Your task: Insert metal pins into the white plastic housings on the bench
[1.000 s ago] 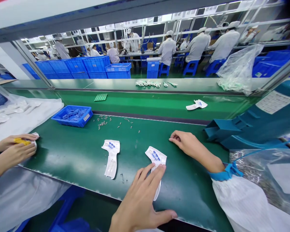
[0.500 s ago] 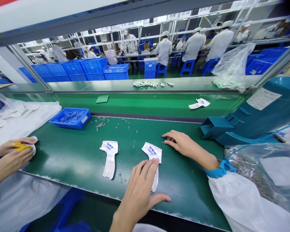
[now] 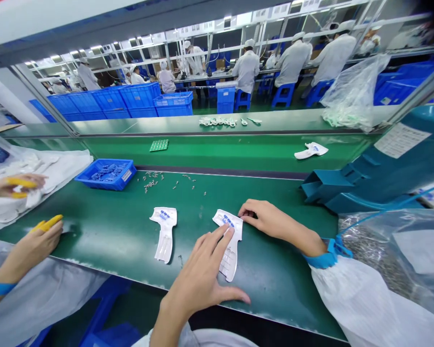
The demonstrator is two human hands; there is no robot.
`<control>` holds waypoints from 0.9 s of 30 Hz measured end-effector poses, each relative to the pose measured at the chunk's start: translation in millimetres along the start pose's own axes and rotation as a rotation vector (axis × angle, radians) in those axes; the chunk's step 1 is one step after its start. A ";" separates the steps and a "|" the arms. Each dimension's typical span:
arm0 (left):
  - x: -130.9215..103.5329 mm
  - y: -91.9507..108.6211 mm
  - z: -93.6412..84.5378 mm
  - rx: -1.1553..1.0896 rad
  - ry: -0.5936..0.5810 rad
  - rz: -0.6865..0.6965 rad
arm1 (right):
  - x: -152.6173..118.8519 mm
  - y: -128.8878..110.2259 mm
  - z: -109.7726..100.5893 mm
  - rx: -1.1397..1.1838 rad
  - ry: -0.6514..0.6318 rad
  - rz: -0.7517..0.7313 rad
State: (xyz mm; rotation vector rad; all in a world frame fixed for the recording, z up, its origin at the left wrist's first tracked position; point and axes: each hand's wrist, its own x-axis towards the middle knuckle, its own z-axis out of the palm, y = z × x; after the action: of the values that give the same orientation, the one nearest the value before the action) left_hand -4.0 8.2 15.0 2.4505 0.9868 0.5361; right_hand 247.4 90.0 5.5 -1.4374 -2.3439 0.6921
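On the desk (image 3: 123,221), the near white shell (image 3: 231,260) lay with its inner side up under the left hand (image 3: 198,277). Small blue pieces (image 3: 227,220) sat in its wide end, and a second white shell (image 3: 165,241), apart to the left, carried similar ones. Both lay uncovered, so they looked partly filled rather than closed. Loose metal parts (image 3: 151,184) were scattered beyond them, beside a blue tray (image 3: 110,185) of more blue pieces; whether any metal part was seated in either shell could not be made out.

The left hand's grip was wide, thumb spread away and fingertips over the near shell, close to its blue pieces. The right hand (image 3: 265,217) was at that shell's upper right edge, its grip narrow, finger and thumb close together; whether they pinched something small could not be told. A third white shell (image 3: 311,150) lay farther off on the green strip, and a co-worker's hand (image 3: 32,248) with yellow finger covers was well apart at the left.
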 end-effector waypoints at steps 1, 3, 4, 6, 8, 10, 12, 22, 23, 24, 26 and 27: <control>1.9 -2.1 0.1 0.007 -0.012 0.031 | 0.4 0.9 0.1 0.008 0.006 0.013; 5.8 -4.7 3.5 0.029 -0.041 0.064 | 0.6 2.3 -0.1 0.007 0.024 0.039; 7.5 -5.4 6.3 0.045 -0.054 0.065 | 0.4 2.6 -0.4 -0.006 0.031 0.050; 10.1 -5.7 12.5 0.088 -0.059 0.050 | -0.3 2.8 -1.1 -0.058 0.043 0.069; 12.0 -4.6 17.8 0.126 -0.032 0.007 | -1.4 2.6 -1.6 -0.112 0.056 0.089; 13.3 -2.8 21.1 0.143 0.010 -0.058 | -2.4 2.2 -2.1 -0.127 0.062 0.111; 14.0 -1.1 22.3 0.139 0.040 -0.104 | -3.1 1.5 -3.0 -0.099 0.061 0.135; 9.7 -1.8 18.9 0.098 0.083 -0.156 | -11.6 -18.3 -18.8 0.076 -0.020 0.117; 10.3 -2.0 20.0 0.101 0.097 -0.157 | -13.3 -24.2 -19.4 0.155 -0.034 0.104; 11.0 -2.2 21.4 0.098 0.116 -0.164 | -14.8 -31.0 -19.2 0.232 -0.053 0.092; 12.2 -2.8 24.2 0.076 0.151 -0.194 | -16.3 -46.0 -16.3 0.348 -0.106 0.076; 12.6 -3.1 25.5 0.063 0.161 -0.210 | -16.3 -53.4 -13.7 0.383 -0.137 0.070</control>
State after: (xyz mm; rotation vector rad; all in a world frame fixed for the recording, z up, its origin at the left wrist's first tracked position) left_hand 15.5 12.9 -5.4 2.3483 1.3272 0.6457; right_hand 221.7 58.4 46.1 -1.3368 -2.1097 1.2171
